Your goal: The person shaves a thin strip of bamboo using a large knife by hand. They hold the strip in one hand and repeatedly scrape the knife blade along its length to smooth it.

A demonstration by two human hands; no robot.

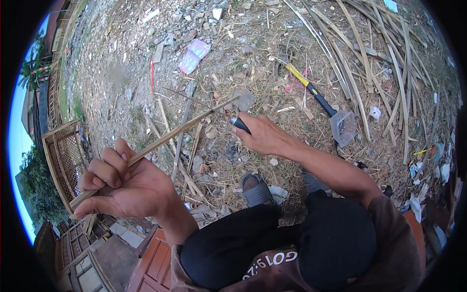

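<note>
A long, narrow wooden strip [182, 129], perhaps bamboo, rests slantwise across the palm of my left hand [129, 182], the fingers curled over it. Its far end points up and right, just above my right hand [265, 134]. That hand is wrapped round a short black handle [242, 125] with a grey metal end. A thin dark line [182, 95] lies beyond the strip, roughly in line with the handle; whether it is the tool's blade I cannot tell. The tool's grey end is close to the strip, with no clear contact visible.
A yellow-and-black handled tool [311, 89] lies at right, beside a clear plastic bag [343, 128]. Long wooden strips [384, 63] are heaped at far right. A pink-purple packet [194, 56] lies on the littered ground. My sandalled foot [256, 189] is below; a lattice panel [63, 155] stands left.
</note>
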